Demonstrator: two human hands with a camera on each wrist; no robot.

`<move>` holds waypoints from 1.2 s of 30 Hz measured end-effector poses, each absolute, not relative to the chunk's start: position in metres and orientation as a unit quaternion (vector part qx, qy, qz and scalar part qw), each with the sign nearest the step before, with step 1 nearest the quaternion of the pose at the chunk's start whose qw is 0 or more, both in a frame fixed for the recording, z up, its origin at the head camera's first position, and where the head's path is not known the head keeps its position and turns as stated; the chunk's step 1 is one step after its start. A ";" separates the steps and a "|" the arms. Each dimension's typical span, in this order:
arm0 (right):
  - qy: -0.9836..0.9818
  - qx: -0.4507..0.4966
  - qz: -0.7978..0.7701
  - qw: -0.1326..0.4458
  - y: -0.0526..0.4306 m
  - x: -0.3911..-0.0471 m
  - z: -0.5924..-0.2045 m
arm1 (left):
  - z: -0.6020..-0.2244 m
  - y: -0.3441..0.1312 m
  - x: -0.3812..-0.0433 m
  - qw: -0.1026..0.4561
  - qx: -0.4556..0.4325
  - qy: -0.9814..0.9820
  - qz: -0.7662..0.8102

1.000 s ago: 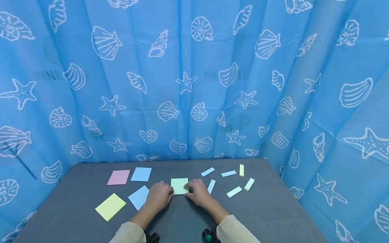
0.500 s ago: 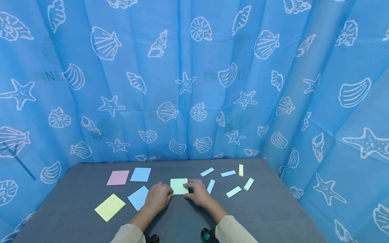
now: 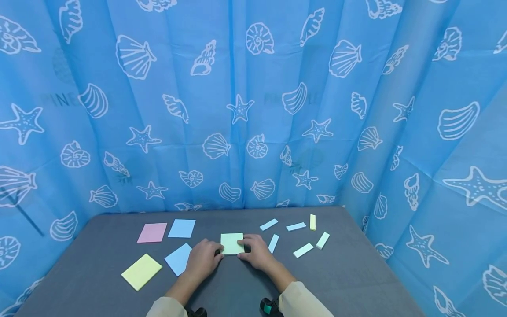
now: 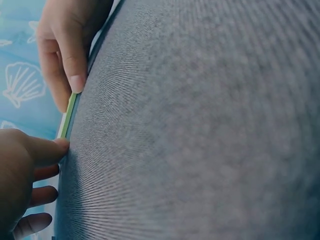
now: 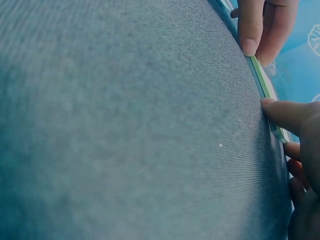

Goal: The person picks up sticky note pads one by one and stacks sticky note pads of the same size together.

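Green pad (image 3: 230, 245) is held by left fingers (image 4: 46, 150) and right fingers (image 5: 287, 113).

On the desk (image 3: 340, 281), between left fingers (image 3: 216, 245) and right fingers (image 3: 246, 241): one note pad (image 3: 231, 244); leftward, four pads (image 3: 141, 272); rightward, six strips (image 3: 303, 250); behind everything, a curtain (image 3: 261, 158).

We have room to pass over the grey table (image 3: 231, 288) between the forearms (image 3: 184, 286), up to the green pad (image 3: 230, 245). A blue sheet (image 3: 177, 259) hems us in beside the left hand (image 3: 203, 259), a blue strip (image 3: 273, 243) beside the right hand (image 3: 256, 253); the curtain (image 3: 237, 163) bars us beyond.
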State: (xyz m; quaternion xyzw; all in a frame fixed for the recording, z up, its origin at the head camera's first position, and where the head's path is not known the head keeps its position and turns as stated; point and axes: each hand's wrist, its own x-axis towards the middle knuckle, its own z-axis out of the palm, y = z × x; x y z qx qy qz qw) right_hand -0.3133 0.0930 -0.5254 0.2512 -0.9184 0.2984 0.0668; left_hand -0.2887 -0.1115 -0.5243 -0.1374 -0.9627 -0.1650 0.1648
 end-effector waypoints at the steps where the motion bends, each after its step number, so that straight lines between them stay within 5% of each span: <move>1: -0.918 0.251 0.300 0.065 0.093 -0.313 -0.526 | -0.524 -0.112 -0.288 0.163 -0.136 -0.963 -0.167; 23: -0.917 0.250 0.306 0.063 0.093 -0.311 -0.523 | -0.519 -0.140 -0.279 0.218 -0.135 -0.943 -0.211; 36: -0.915 0.255 0.306 0.060 0.094 -0.310 -0.522 | -0.519 -0.163 -0.275 0.202 -0.122 -0.948 -0.211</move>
